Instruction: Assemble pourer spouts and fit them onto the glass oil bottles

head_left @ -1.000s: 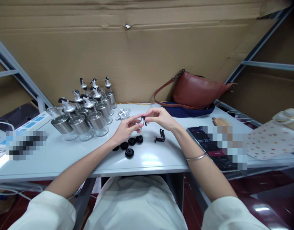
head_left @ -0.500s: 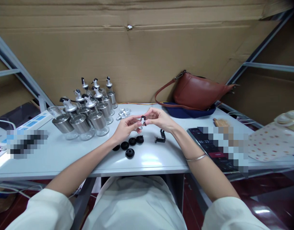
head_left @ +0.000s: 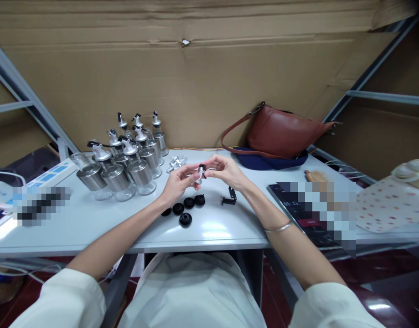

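Note:
Above the middle of the table, my left hand [head_left: 179,183] pinches a small silver pourer top [head_left: 201,176] with a black piece at its upper end. The fingertips of my right hand [head_left: 227,172] close on the black piece from the other side. Fingers hide much of the pourer top. Below my hands lie several round black stoppers [head_left: 185,219], one nearer the table edge than the others. Small black levers [head_left: 230,198] rest under my right wrist. Behind my left hand sits a little heap of silver pourer parts [head_left: 176,163].
Several glass and steel oil bottles [head_left: 139,171] stand at the left, most with pourers. A power strip [head_left: 54,174] lies beyond them. At the right are a brown bag [head_left: 281,130] on a dark blue cloth [head_left: 257,160], a phone [head_left: 291,209] and a spotted pouch [head_left: 389,202].
The pourer top has tilted slightly between my fingers, with both hands still on it. The view has shifted a little; the things on the table stay put.

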The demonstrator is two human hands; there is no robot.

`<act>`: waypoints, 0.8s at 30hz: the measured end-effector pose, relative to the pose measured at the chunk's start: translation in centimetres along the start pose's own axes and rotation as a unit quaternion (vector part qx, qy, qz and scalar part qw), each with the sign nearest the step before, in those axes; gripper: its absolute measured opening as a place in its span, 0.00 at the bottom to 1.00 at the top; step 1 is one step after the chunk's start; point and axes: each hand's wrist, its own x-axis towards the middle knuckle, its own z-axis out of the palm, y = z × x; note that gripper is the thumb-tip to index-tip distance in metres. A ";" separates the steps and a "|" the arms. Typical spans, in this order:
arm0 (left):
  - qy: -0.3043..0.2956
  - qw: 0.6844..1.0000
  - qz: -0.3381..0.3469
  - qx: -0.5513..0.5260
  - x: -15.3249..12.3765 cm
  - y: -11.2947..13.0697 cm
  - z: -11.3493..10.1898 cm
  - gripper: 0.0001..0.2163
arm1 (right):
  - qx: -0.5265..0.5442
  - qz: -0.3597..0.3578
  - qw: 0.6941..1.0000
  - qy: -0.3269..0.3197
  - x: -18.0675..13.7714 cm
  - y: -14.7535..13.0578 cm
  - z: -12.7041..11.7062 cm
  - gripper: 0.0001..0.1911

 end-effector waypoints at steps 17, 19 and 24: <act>-0.016 0.997 -0.038 0.068 0.9 1.1 -0.7 0.22 | -0.125 -0.036 0.989 0.068 0.1 0.5 0.2 0.27; 0.053 0.985 0.016 0.161 1.5 1.2 -2.1 0.16 | -0.106 -0.059 0.987 0.101 0.1 0.4 -0.3 0.27; 0.110 0.884 0.091 0.445 2.8 0.4 -5.9 0.10 | -0.102 -0.068 0.984 0.131 0.1 0.1 -0.7 0.29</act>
